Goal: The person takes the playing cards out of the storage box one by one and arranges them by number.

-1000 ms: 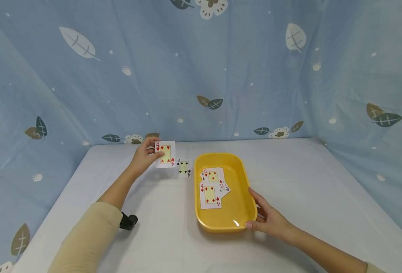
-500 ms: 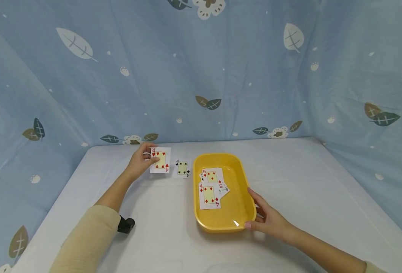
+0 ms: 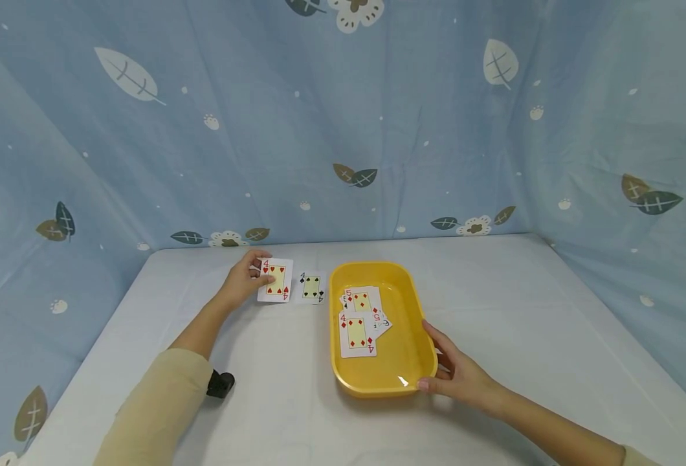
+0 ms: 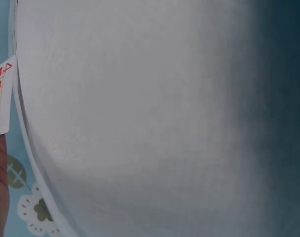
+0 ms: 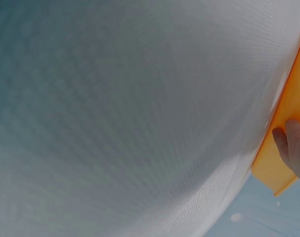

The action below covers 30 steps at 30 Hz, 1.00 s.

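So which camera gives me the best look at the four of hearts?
The head view: the four of hearts faces the camera with both corner fours readable, though the left hand covers a little. The left wrist view catches only a slice, cut off at the left edge. The right wrist view doesn't show it.

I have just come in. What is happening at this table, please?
A person's left hand pinches the four of hearts beside the four of spades, which lies on the table. The right hand grips the right side of a yellow tray. Inside, the four of diamonds partly covers the five of diamonds, with at least one more card underneath.
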### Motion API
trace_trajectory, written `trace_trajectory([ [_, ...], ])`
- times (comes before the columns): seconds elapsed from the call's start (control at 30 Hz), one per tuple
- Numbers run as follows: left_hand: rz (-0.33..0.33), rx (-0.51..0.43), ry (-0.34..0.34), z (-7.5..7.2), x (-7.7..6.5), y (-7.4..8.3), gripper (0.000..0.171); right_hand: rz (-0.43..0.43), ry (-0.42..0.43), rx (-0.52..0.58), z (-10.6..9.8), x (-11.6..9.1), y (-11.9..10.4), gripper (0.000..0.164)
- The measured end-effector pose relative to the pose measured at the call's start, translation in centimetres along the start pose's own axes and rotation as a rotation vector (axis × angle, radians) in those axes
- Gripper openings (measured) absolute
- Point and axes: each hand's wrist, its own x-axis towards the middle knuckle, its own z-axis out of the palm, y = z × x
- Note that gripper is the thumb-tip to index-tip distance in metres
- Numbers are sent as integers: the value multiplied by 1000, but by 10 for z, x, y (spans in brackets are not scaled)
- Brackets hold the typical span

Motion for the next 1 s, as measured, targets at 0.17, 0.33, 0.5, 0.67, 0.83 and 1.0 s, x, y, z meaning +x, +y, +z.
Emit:
trace_trajectory([
  [0.17,-15,43,-18,1,1,-2,55,1,6,-8,0,-1,0,93],
  [0.33,-63,95,-45,2,1,-3,57,6,11,-25,0,-1,-1,93],
  [0.5,-88,145,-63,3,2,-5,58,8,14,-33,0,-1,0,93],
  [0.67,-75,185,-78,5,5,-5,58,7,16,-36,0,-1,0,93],
  [0.83,-69,224,-107,6,6,-4,59,10,14,-35,0,-1,0,94],
  [1.0,-86,242,-119,6,6,-1,59,19,20,-44,1,-1,0,94],
])
